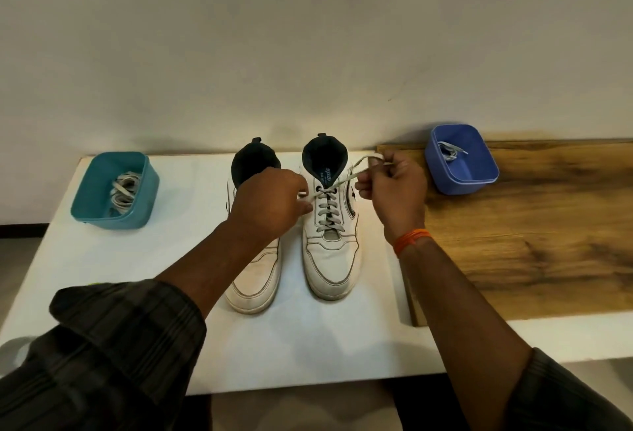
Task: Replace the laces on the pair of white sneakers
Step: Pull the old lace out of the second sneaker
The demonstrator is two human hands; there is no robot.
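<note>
Two white sneakers stand side by side on the white table (137, 276), toes toward me. The right sneaker (331, 259) is laced up its eyelets with a grey-white lace (327, 211). My left hand (270, 204) pinches one end of that lace at the top left eyelet and covers the upper part of the left sneaker (255, 280). My right hand (397, 187) grips the other end, looped and pulled taut up to the right of the shoe's collar.
A teal bin (102, 215) with a heap of pale laces sits at the table's back left. A blue bin (466, 184) holding one lace stands on the wooden board (531, 242) at the right. A plain wall runs behind.
</note>
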